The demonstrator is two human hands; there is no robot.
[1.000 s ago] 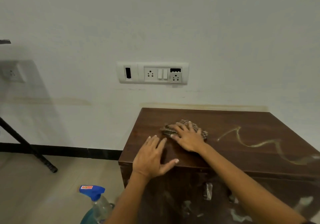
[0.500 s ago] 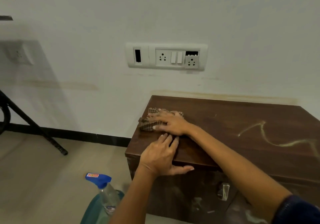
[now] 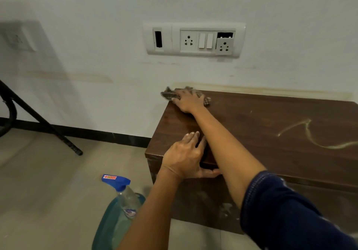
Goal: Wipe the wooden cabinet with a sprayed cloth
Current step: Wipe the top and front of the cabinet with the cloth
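Against the wall, right hand [image 3: 188, 101] is pressing cloth [image 3: 168, 94] flat on cabinet [image 3: 271, 125]'s far-left corner; yellowish streak [image 3: 310, 137] is awaiting wiping.

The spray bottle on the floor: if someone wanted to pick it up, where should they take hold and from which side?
Best grip is probably the clear neck just under the blue trigger head of the spray bottle, coming from above. It stands upright on the floor beside the cabinet, head uppermost, and the neck is its narrowest part. The left hand is nearest, though it now rests on the cabinet's front edge.
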